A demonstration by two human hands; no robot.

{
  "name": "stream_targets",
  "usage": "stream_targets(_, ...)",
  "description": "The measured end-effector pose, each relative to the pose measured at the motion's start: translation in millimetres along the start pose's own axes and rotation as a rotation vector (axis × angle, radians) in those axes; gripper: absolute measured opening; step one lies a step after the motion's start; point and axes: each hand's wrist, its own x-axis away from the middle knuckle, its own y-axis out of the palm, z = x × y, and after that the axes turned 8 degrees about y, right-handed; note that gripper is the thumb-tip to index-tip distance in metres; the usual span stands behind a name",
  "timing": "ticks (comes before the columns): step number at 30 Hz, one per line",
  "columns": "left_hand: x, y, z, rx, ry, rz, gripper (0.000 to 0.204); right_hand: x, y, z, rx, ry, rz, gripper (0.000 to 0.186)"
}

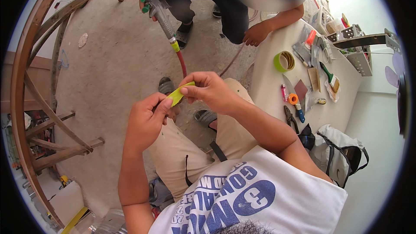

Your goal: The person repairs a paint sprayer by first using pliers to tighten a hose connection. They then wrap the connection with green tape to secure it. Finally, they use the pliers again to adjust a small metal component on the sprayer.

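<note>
A short strip of yellow-green tape [177, 95] stretches between my two hands above my lap. Its lower left end is pinched between thumb and fingers of my left hand [146, 118]. My right hand [211, 94] grips the upper right end with thumb and forefinger. Just beyond, a co-worker's hand holds a grey spray gun [161, 16] pointing up and away. Similar yellow tape is wrapped where the gun's handle meets a red hose [181, 63], which runs down behind my right hand. A yellow-green tape roll [277, 62] stands on the bench to my right.
The pale bench [264, 86] on the right bears a knife [300, 112], pliers [289, 118], a green-handled brush [333, 80] and scrapers. A curved wooden frame [21, 82] stands at the left. The co-worker crouches opposite; a grey bag [329, 151] sits at the lower right.
</note>
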Motion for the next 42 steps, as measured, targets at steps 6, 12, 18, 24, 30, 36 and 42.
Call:
stream_targets(6,-52,3,-51,-0.090,-0.003,0.229,0.019,-14,-3,-18,0.402,-0.237,0.449,0.016)
stream_targets(12,-122,22,-110,-0.048,0.557,0.475,0.019,-55,-18,-26,0.533,-0.430,0.708,0.015)
stream_targets(18,-142,40,-124,0.605,0.421,0.459,0.023,-70,-22,-19,0.664,-0.543,0.791,0.011)
stream_targets(24,-150,42,-130,0.699,0.423,0.429,0.022,-82,-21,-6,0.319,-0.527,0.731,0.011)
stream_targets(30,-157,40,-142,0.911,0.386,0.418,0.016,-85,-14,-11,0.299,-0.474,0.725,0.015)
stream_targets(36,-162,53,-127,1.284,0.340,0.352,0.024,-94,-22,-12,0.188,-0.451,0.694,0.016)
stream_targets(42,-156,71,-120,0.984,0.387,0.706,0.020,-110,-34,-4,0.190,-0.425,0.682,0.019)
